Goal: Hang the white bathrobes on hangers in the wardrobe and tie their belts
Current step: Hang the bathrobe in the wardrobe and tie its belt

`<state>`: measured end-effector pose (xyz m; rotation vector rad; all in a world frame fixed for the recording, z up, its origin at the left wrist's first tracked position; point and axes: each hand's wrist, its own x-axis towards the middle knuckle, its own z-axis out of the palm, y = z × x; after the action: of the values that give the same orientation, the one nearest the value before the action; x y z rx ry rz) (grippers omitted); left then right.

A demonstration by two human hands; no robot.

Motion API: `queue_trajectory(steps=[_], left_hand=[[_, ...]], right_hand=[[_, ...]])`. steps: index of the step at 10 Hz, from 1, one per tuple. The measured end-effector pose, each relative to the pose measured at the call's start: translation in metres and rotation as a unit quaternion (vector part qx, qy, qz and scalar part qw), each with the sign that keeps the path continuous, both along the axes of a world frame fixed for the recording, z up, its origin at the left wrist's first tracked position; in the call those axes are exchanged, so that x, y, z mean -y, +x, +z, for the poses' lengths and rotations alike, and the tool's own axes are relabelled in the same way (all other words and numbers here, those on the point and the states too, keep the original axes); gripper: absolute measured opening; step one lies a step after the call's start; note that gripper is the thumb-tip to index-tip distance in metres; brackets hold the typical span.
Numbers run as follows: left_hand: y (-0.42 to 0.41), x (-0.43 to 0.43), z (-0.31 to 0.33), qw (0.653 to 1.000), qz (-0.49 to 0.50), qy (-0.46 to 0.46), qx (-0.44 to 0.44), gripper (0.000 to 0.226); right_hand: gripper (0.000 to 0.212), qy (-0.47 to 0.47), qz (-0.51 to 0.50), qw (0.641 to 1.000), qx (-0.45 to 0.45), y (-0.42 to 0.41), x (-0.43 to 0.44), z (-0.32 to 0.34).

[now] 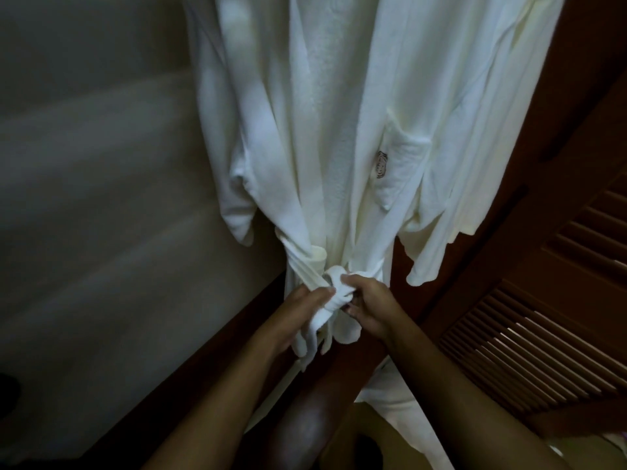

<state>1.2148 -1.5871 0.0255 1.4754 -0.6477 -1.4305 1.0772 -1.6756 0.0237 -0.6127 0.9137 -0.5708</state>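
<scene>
Belt (330, 301) | left hand (298, 315) grips tail | right hand (371, 305) apparently pinches knot

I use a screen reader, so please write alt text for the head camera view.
The left hand and right hand grip the belt knot at the waist of a hanging white bathrobe. A louvred wooden door stands to the right.

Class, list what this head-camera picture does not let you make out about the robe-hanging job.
Hangers: head view, cut off by the top edge above the bathrobe.
Belt: head view, knot partly covered by the left hand and right hand gripping it.
Pocket emblem: head view, too small and dim to read.
</scene>
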Motion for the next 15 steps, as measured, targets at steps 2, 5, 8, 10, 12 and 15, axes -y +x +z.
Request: queue_trajectory(steps=[2,5,8,10,12,15], left_hand=[[0.002,0.002,0.009,0.998,-0.031,-0.058,0.023,0.039],[0.004,0.024,0.011,0.992,0.089,-0.045,0.077,0.025],[0.004,0.027,0.01,0.959,0.017,-0.036,0.281,0.018],[0.012,0.016,-0.01,0.957,0.079,0.011,0.277,0.023],[0.026,0.026,-0.019,0.945,0.099,0.015,0.31,0.024],[0.023,0.036,-0.011,0.929,0.13,-0.058,0.341,0.012]], right_hand=[[0.014,-0.153,0.078,0.963,-0.209,-0.009,0.016,0.01],[0.033,-0.473,-0.065,0.803,-0.356,-0.029,0.015,0.043],[0.056,-0.351,0.314,0.771,-0.429,0.036,0.067,0.06],[0.027,-0.262,0.085,0.956,-0.097,0.023,0.054,0.065],[0.005,-0.252,-0.036,0.967,0.004,-0.023,0.049,0.093],[0.014,-0.155,-0.043,0.934,-0.319,-0.114,-0.017,-0.037]])
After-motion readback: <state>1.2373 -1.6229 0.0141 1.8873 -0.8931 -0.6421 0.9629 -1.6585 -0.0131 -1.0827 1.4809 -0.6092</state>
